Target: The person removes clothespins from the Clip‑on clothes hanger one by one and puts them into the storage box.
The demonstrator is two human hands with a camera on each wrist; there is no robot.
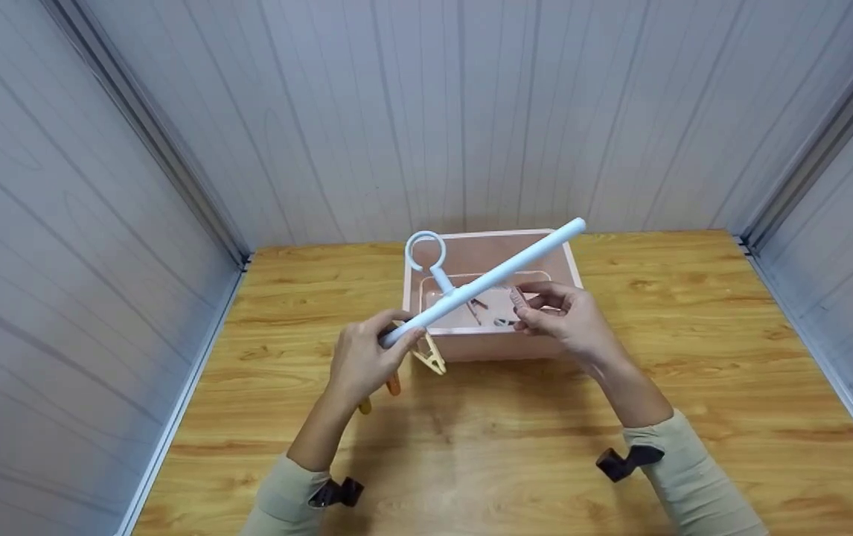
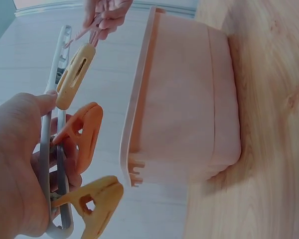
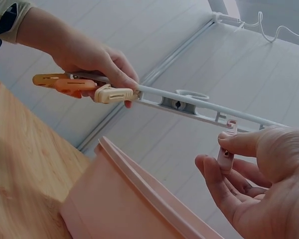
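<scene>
Over the wooden table [image 1: 694, 417], head view: left hand [image 1: 363, 361] grips one end of a pale blue hanger bar [image 1: 493, 279], fingers wrapped round it. Bar runs diagonally up and right above a pink plastic bin [image 1: 564, 257], its ring hook [image 1: 425, 251] pointing toward the back wall. Yellow clip [image 1: 430, 356] and orange clips hang off the bar just by the left hand. Right hand [image 1: 568, 316] sits above the bin's near edge, pinching a small pink clip [image 1: 519, 299] just under the bar.

Left wrist view: left hand [image 2: 15, 164] clenched round the bar [image 2: 52, 99]; three clips on it, pale yellow clip [image 2: 75, 75] farthest, orange clip [image 2: 84, 137] in the middle, darker yellow clip [image 2: 97, 204] nearest the bar end. Bin [image 2: 184, 104] just beside, resting on the table [image 2: 269, 99]. Right hand's fingers [image 2: 107, 15] at top, touching the pink clip near the bar.

Right wrist view: right hand [image 3: 259, 184] holds the pink clip [image 3: 226, 149] between thumb and forefinger, its tip touching the bar [image 3: 204, 105] from below. Left hand [image 3: 97, 59] holds the far end, clips bunched next to it. Bin rim [image 3: 139, 181] below.
</scene>
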